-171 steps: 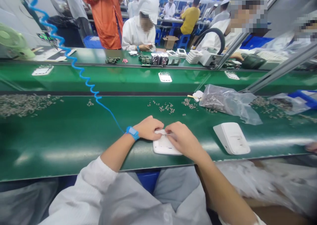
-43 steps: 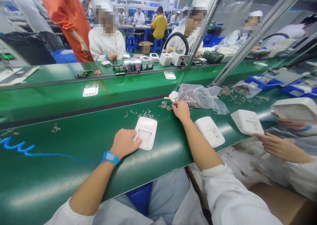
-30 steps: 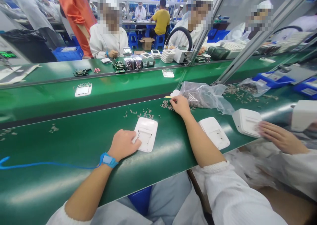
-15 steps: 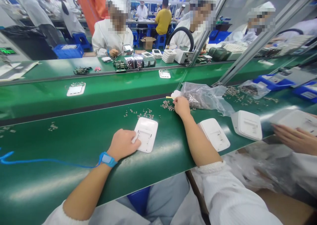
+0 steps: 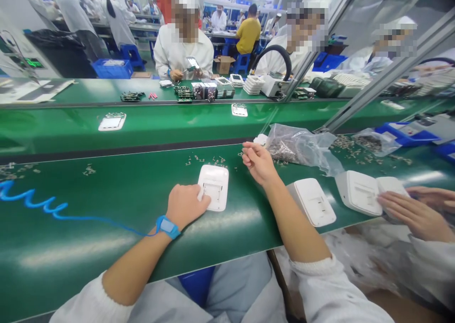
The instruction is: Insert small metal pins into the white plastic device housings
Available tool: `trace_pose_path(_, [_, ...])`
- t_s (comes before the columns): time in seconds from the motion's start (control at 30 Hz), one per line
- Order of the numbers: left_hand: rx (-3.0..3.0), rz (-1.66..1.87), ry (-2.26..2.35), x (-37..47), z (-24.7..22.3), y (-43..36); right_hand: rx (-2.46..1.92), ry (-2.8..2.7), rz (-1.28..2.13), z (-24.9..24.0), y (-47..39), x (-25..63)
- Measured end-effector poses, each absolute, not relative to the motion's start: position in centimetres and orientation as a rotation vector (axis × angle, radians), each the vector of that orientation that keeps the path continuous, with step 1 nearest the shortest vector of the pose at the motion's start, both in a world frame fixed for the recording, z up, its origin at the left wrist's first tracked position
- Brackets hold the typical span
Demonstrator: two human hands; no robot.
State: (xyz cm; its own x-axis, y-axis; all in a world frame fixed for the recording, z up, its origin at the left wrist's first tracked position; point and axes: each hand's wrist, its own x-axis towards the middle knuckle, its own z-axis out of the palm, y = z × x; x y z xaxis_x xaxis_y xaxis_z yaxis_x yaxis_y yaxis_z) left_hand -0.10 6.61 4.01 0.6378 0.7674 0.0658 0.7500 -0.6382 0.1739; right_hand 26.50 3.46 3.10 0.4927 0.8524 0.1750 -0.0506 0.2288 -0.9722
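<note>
Taking the white housing [image 5: 215,173] under the person's left hand [image 5: 185,204] as the clock's centre, with twelve on the far side, a blue coiled cord [image 5: 46,203] lay towards nine o'clock, running to the blue wrist strap [image 5: 168,226]. The left hand sat at nine, its thumb and forefinger on the housing's left side by the recess; whether they pinched anything between them could not be told. Good steadying there called for light, flat pressure, since a hard push on one side might have skewed the housing on the green surface [image 5: 117,247].

The housing lay recess side up, in front of the person. Just beyond it, at twelve, small metal pieces [image 5: 221,161] were scattered; a nudge could have caught them under its edge.

The right hand [image 5: 260,164] was raised between one and two o'clock, its fingers curled and tips close together, a narrow grip; whether it held a piece was too small to tell. Pieces that fine asked for a fingertip pinch, one at a time, with the way round checked before lowering.

A clear bag [image 5: 296,145] of pieces lay at two, near that hand, so the wrist needed room to clear it. Another white housing [image 5: 315,203] stood at three, beside the right forearm; a low elbow risked knocking it. Farther out at three, a co-worker's hand [image 5: 414,214] reached to a third housing [image 5: 360,190].
</note>
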Motion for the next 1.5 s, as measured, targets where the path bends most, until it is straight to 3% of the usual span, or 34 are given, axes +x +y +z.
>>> trace_pose_path(0.27, [2.742, 0.177, 1.252, -0.3, 4.0, 6.6, -1.083, -0.748, 0.964, 3.5, 3.0, 25.5])
trace_pose_path(0.47, [2.744, 0.166, 1.255, -0.3, 4.0, 6.7, -1.199, -0.85, 0.923, 3.4, 3.1, 25.2])
trace_pose_path(0.73, [2.784, 0.143, 1.232, -0.4, 4.1, 6.8, -2.06, -1.105, 0.08, 2.8, 3.2, 27.7])
trace_pose_path(0.9, [2.804, 0.137, 1.205, -0.4, 3.9, 7.3, -2.313, -1.004, -0.127, 3.0, 1.9, 30.3])
trace_pose_path(1.23, [2.793, 0.121, 1.198, -0.4, 3.9, 7.3, -2.583, -0.737, -0.077, 3.9, -0.9, 32.8])
trace_pose_path(1.5, [2.784, 0.15, 1.194, -0.4, 4.0, 7.1, -2.369, -0.855, 0.009, 4.0, -0.6, 32.3])
